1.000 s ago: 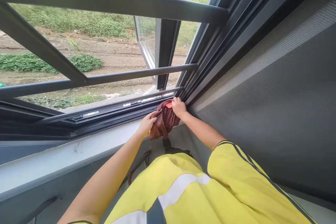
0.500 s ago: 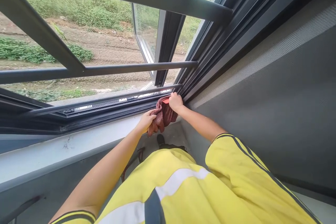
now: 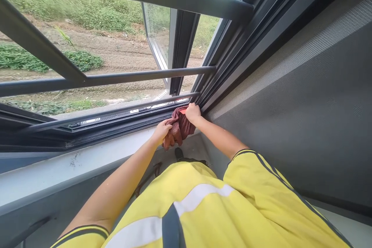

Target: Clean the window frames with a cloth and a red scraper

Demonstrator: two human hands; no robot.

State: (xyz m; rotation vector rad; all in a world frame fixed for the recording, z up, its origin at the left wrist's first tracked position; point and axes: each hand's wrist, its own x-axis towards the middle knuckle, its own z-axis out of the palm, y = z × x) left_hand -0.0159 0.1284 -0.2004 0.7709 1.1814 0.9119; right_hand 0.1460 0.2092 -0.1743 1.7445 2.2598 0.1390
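Observation:
A brownish-red cloth (image 3: 178, 128) hangs bunched over the inner edge of the window frame, at its right corner. My left hand (image 3: 161, 131) pinches the cloth's left side, with the thumb on top. My right hand (image 3: 193, 113) is closed at the cloth's upper right, against the dark window track (image 3: 124, 126). Beside those right fingers shows a small bright orange-red patch (image 3: 183, 111); whether it is a separate thing or part of the cloth I cannot tell. Folds of the cloth droop over the white sill (image 3: 107, 151).
Dark metal bars (image 3: 124, 76) cross the opening just above my hands. Outside, a window sash (image 3: 159, 38) stands swung open. A grey mesh screen (image 3: 290, 124) rises close on my right. Below the sill a shoe (image 3: 178, 154) shows on the floor.
The view has shifted slightly. Both hands keep hold of the cloth at the same corner, with hardly any visible movement.

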